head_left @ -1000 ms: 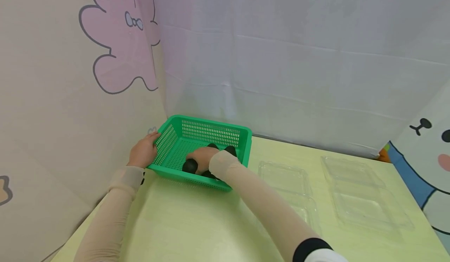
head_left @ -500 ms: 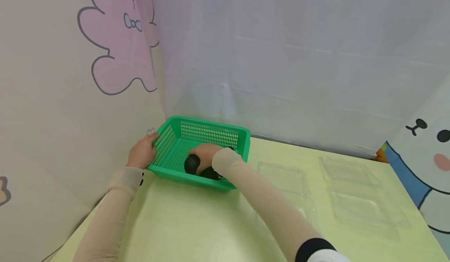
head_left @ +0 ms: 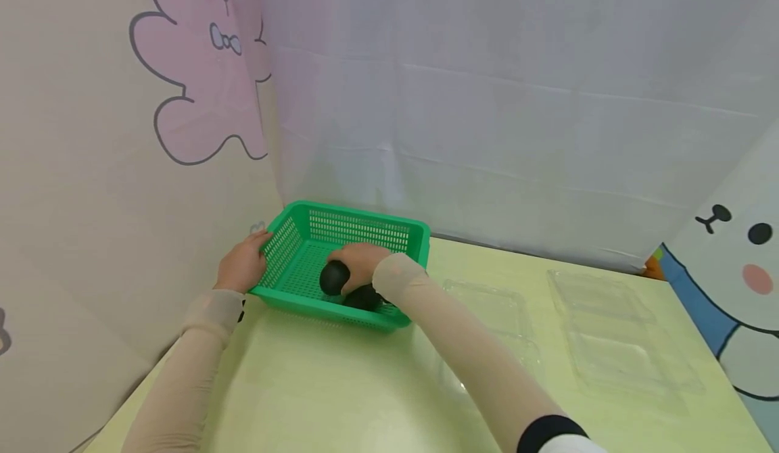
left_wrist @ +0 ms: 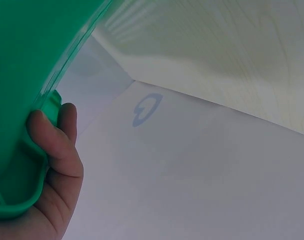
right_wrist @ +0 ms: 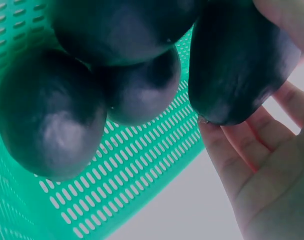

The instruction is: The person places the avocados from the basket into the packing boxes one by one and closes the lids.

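A green plastic basket with slotted walls stands near the wall corner. My left hand grips its left rim; in the left wrist view the fingers curl over the edge. My right hand is inside the basket, holding a dark, glossy eggplant whose rounded end sticks out to the left. In the right wrist view, the fingers and thumb lie around that eggplant. Several other eggplants lie beside it, partly overlapping. Another eggplant shows below the hand.
Clear plastic trays lie on the pale yellow table right of the basket, partly behind the right forearm. More clear trays lie farther right. Cloth-covered walls border the table at the left and back.
My right hand has risen slightly in the basket, with the eggplant lifting and shifting a little to the right. The left hand keeps its grip on the rim.
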`<state>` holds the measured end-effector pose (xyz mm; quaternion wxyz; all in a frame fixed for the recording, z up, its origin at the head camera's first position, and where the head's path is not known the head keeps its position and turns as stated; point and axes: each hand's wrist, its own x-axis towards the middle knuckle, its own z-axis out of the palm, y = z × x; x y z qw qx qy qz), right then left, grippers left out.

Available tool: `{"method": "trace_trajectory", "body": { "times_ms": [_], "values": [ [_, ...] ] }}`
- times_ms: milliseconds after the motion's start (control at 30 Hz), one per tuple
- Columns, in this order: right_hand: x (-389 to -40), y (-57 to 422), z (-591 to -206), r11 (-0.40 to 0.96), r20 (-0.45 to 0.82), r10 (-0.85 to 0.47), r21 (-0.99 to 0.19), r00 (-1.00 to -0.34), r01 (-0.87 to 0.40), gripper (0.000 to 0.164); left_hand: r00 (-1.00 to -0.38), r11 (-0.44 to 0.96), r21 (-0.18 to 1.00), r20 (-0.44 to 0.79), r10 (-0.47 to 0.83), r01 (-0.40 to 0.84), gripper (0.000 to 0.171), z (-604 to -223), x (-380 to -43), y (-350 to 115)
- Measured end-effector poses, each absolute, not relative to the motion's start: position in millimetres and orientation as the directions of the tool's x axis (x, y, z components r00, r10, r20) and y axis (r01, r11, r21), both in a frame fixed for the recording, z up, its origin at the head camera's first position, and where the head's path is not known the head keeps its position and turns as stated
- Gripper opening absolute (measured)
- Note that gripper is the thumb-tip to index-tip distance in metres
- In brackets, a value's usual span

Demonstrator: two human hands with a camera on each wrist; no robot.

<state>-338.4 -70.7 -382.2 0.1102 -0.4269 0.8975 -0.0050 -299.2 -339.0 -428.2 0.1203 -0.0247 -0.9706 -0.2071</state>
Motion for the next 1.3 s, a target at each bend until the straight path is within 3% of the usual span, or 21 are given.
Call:
{"method": "trace_trajectory", "body": {
  "times_ms": [933,1300],
  "values": [
    [-321.0,-61.0,-366.0,0.584,-0.142,-0.807,-0.044,-0.574,-0.810,0.065,-0.970,0.918,0.386,0.243,0.001,0.097,0.049,-430.2,-299.2,-339.7],
    [-317.4,-51.4,-360.1,0.594,-0.106,-0.802,-0.034,-0.588,-0.804,0.067,-0.973,0.915,0.390,0.232,0.014,0.106,0.051,-428.2,-299.7,-339.5]
  ]
}}
